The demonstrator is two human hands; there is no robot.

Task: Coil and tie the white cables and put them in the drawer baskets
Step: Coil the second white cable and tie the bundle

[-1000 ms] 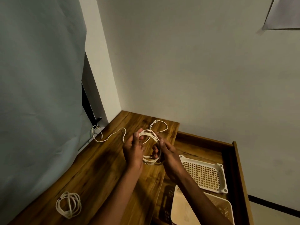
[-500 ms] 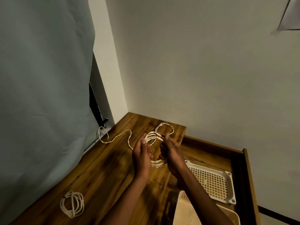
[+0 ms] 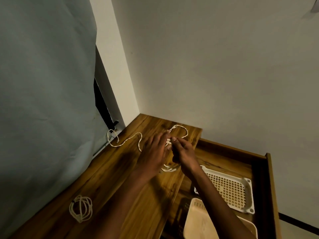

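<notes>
Wooden tabletop (image 3: 120, 178) — grey-blue curtain (image 3: 43, 83) at left, pale wall (image 3: 224, 66) behind

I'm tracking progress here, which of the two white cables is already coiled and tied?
The coiled cable lying alone at the near left of the wooden tabletop. The other cable, between both hands, trails a loose tail.
</notes>
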